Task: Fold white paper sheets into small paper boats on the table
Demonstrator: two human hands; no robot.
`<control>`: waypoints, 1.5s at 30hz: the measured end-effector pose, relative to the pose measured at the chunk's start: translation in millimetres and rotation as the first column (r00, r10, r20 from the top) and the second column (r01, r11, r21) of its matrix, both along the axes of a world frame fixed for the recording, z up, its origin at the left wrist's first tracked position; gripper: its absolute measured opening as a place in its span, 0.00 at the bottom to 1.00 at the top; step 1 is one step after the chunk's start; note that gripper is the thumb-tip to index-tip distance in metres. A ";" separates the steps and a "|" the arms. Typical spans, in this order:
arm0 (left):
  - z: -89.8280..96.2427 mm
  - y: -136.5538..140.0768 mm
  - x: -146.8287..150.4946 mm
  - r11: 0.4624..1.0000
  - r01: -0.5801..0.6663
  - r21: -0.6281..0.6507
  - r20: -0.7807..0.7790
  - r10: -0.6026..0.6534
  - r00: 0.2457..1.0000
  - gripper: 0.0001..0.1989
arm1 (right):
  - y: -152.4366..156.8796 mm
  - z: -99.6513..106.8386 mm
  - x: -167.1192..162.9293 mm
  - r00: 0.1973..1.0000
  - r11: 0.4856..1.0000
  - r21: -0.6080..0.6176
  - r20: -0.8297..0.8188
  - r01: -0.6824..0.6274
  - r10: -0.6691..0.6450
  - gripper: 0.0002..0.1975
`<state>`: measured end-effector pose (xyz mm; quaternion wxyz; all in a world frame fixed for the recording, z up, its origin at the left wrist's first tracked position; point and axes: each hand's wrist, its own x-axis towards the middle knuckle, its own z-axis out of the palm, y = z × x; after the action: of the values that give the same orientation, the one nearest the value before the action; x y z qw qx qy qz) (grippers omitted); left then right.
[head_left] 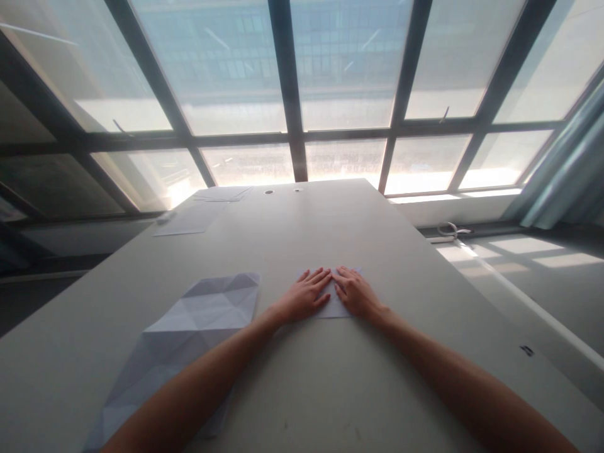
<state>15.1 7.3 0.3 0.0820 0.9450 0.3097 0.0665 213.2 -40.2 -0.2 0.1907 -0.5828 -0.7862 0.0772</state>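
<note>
Stretching behind the left hand (306,297), the forearm (212,376) partly hides creased paper (198,313).

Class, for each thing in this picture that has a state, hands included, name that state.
Small paper: flat, partly covered
Left hand: palm down on small paper, grip open
Right hand: likewise
Creased sheet: spread out
Far-left sheet: lying flat
Curtain: gathered aside
Windows: open or shut unclear

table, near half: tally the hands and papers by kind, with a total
Hands: 2 (left hand, right hand)
Large creased sheet: 1
Small paper under the hands: 1
Total: 4
</note>
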 end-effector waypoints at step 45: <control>-0.1 0.8 -0.2 1.000 -0.004 -0.008 -0.015 0.004 1.000 0.30 | 8.4 -17.4 7.3 0.964 0.965 -0.028 0.070 0.260 -0.257 0.30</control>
<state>15.0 8.1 0.2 0.0833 0.9445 0.3123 0.0584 220.5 -31.8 -17.6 0.1625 -0.6860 -0.7076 0.0471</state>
